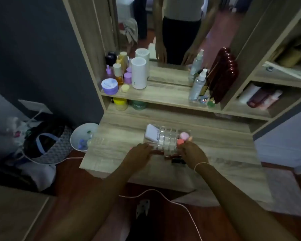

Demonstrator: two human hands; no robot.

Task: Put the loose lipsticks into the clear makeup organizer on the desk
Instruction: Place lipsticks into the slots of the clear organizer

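Observation:
The clear makeup organizer (167, 137) stands in the middle of the wooden desk (224, 146), with two pink sponges (184, 136) at its right end. My left hand (139, 152) rests at its front left corner, fingers curled over a dark red lipstick (157, 151) lying on the desk. My right hand (192, 153) is at the organizer's front right corner, its fingertips by the lower sponge; the blur hides whether it holds anything. Between my hands lie a reddish lipstick (172, 156) and a black one (178, 161).
A white box (151, 134) leans against the organizer's left side. The shelf above carries jars, a white cylinder (138, 73), spray bottles (197, 84) and a dark red case (222, 75) before a mirror. A white bin (80, 136) and bags sit left of the desk.

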